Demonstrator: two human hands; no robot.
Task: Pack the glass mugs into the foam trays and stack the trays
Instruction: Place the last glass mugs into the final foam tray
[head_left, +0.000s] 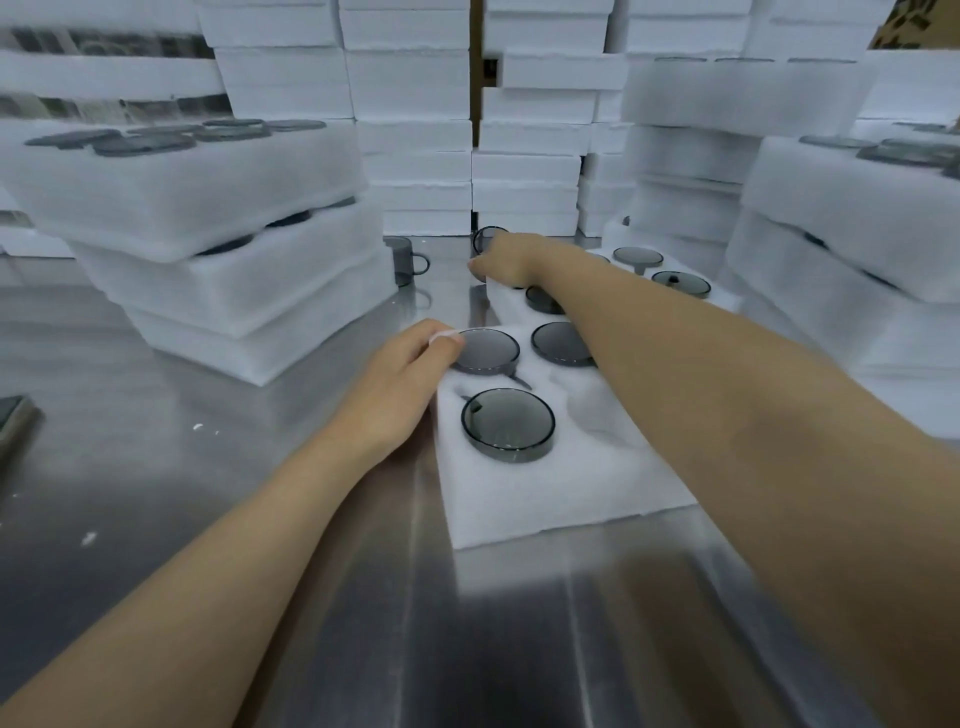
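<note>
Head view: right hand (511, 260) partly hides a far mug (484, 238)

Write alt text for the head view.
A person's left hand touches the left edge of a foam tray of dark glass mugs on a steel table; the right hand reaches its far end. Stacked foam trays surround it.

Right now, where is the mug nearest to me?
In the head view, the nearest mug sits in the near-left pocket of the closest foam tray, in front of the second mug that the left hand touches.
</note>
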